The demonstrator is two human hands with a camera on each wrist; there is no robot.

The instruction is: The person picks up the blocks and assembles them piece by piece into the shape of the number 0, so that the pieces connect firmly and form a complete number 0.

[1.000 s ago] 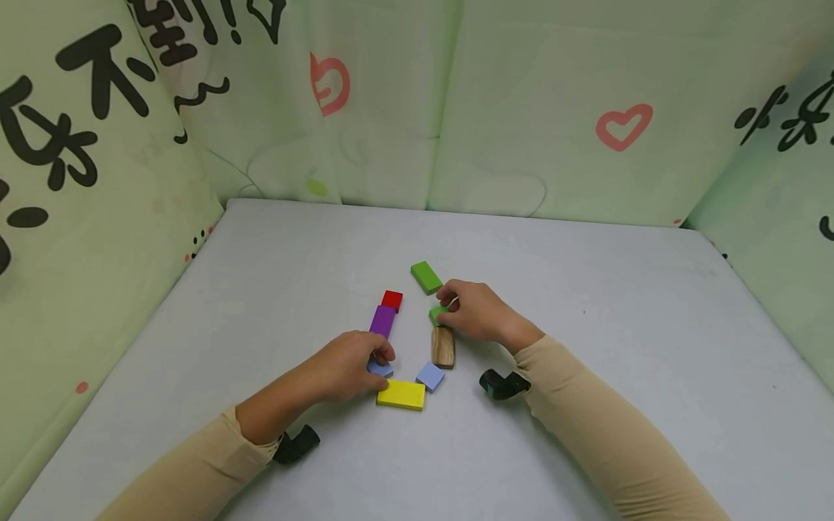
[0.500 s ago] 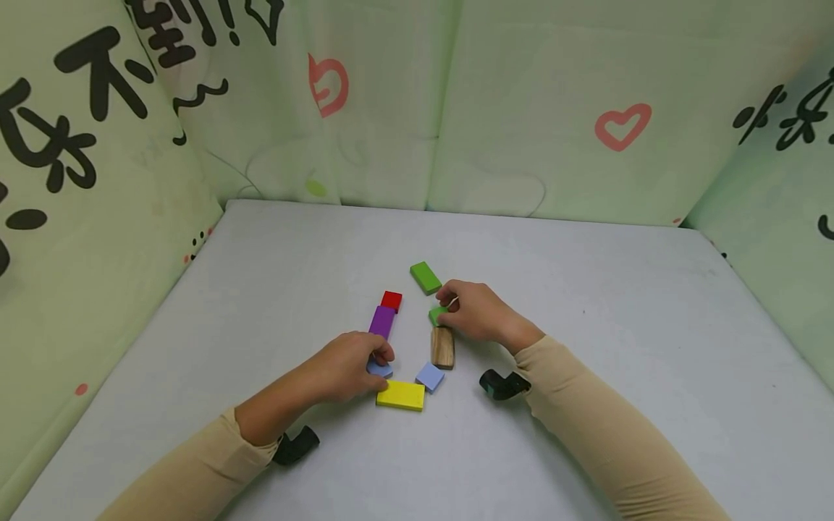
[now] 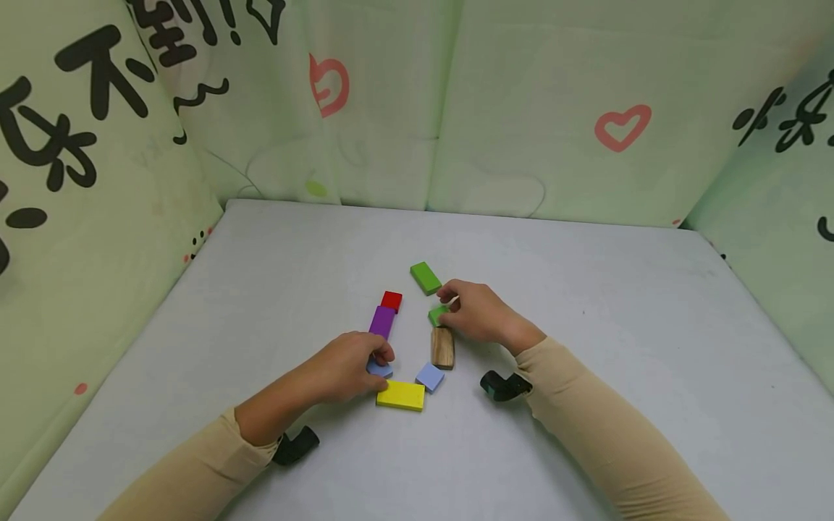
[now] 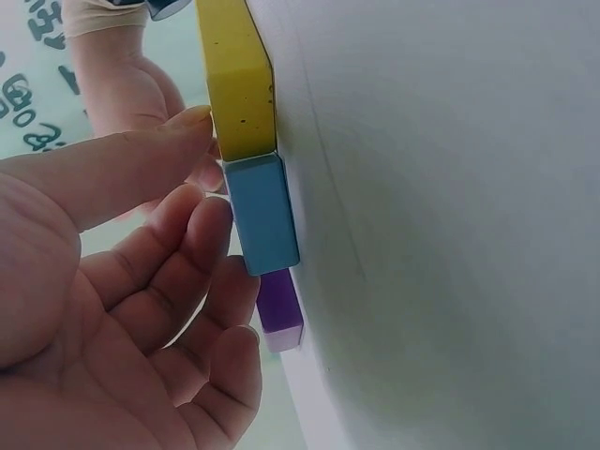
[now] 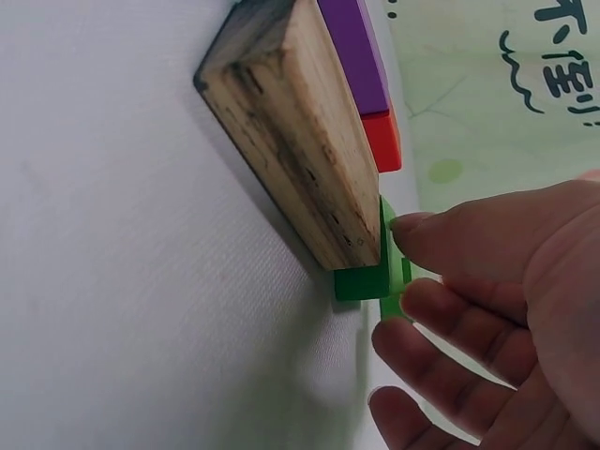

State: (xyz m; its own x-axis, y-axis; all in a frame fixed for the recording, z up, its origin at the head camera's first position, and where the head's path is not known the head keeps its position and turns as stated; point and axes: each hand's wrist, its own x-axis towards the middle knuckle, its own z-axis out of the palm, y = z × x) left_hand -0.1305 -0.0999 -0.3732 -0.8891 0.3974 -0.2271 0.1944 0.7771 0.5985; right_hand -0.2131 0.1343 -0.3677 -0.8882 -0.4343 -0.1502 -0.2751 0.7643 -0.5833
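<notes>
In the head view my left hand [image 3: 345, 365] is low over the near left blocks. Its thumb rests on the end of a yellow block [image 3: 400, 396], and its bent fingertips touch a light blue block [image 4: 261, 214] standing against that end. A purple block [image 3: 382, 322] and a red block [image 3: 392, 301] continue the line away from me. On the right, my right hand [image 3: 478, 311] bends loosely over a small green block [image 3: 436, 315]; its thumb tip touches the top and the other fingertips hover by the far edge. A wooden block [image 3: 443, 348] adjoins the green one.
A second light blue block [image 3: 430, 377] sits askew between the yellow and wooden blocks. Beyond my right fingers lies a longer green block [image 3: 426, 278]. The white table [image 3: 619, 289] is bordered by pale green printed curtains [image 3: 508, 108].
</notes>
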